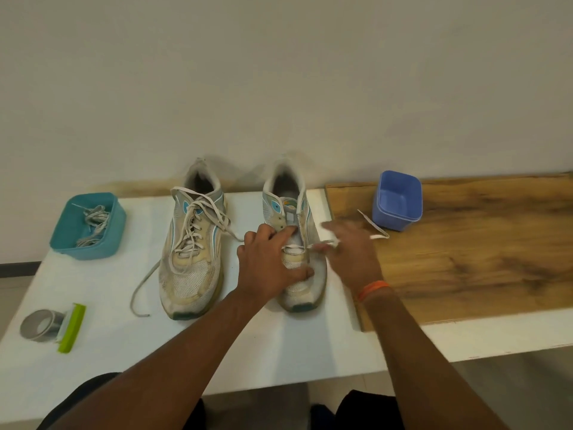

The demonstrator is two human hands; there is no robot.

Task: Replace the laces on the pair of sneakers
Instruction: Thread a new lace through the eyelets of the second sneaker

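Observation:
Two worn white sneakers stand side by side on the white table (279,346), toes toward me. The left sneaker (192,252) is laced, its loose ends trailing onto the table. The right sneaker (297,237) has only its lowest eyelets threaded. My left hand (266,262) rests on that sneaker's side, thumb across the toe and fingers touching the tongue. My right hand (350,252), blurred, pinches the white lace (373,226), which runs from the lowest eyelets out onto the wooden board. A teal box (62,240) at the left holds a bundle of grey laces (93,225).
An empty blue tub (397,201) stands on the wooden board (480,259) at the right. A roll of grey tape (40,325) and a green clip (73,328) lie near the table's front left corner. A plain wall rises right behind the shoes.

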